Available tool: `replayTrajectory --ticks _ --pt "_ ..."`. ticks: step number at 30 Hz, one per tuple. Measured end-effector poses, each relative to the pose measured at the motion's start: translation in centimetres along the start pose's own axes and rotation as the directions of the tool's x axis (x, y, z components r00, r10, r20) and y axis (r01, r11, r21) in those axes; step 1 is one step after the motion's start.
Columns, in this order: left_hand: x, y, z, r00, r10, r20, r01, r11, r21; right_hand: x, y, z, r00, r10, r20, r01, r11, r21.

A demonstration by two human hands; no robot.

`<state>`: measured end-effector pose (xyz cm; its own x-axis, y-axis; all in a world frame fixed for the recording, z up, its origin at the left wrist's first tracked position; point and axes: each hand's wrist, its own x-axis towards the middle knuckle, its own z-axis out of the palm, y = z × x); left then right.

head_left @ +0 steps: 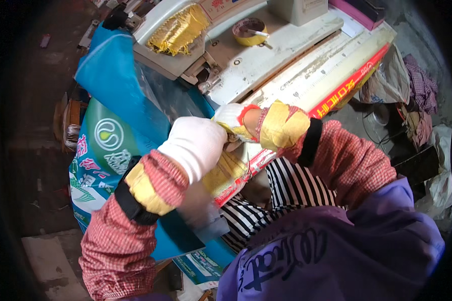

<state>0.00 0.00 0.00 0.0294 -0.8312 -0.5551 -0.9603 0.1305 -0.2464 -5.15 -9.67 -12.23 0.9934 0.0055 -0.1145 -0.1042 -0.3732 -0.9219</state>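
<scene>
I see two white-gloved hands meeting beside the one cream sewing machine (266,55): left hand (196,145) and right hand (233,120) both pinch closed on one blue woven plastic sack (118,95).

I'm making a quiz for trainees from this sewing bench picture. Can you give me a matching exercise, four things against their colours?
Things:
1. Knitted glove on the left hand
2. Large printed woven sack hanging off the machine table
3. Small round bowl on the machine table
4. Checked sleeve cover on the left forearm

Colours:
a. Blue with a green panel
b. Red and white
c. White
d. Yellow

Pairs: 1-c, 2-a, 3-d, 4-b
</scene>
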Motion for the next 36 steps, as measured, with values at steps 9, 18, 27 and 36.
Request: replayTrajectory --ticks 9,18,27,36 --pt "2.4 -12.3 5.4 0.817 -0.435 -0.378 0.269 0.867 -0.419 -1.0 -6.4 2.2 0.929 0.371 -0.008 -0.223 0.576 0.786" --pt "-19.8 -3.8 -2.7 0.861 0.039 -0.507 -0.134 0.979 -0.153 1.2 -5.7 2.0 0.868 -0.207 -0.452 -0.125 0.789 -0.601" --pt "-28.7 -4.5 6.8 0.379 -0.623 -0.684 0.275 0.782 -0.56 -0.8 -14.5 1.5 0.671 -0.686 -0.282 0.56 0.718 -0.415" --pt "-28.9 -1.3 14.2 0.274 -0.505 -0.819 0.565 0.773 -0.288 -7.0 -15.8 -2.1 0.802 -0.183 -0.569 0.357 0.91 0.211"
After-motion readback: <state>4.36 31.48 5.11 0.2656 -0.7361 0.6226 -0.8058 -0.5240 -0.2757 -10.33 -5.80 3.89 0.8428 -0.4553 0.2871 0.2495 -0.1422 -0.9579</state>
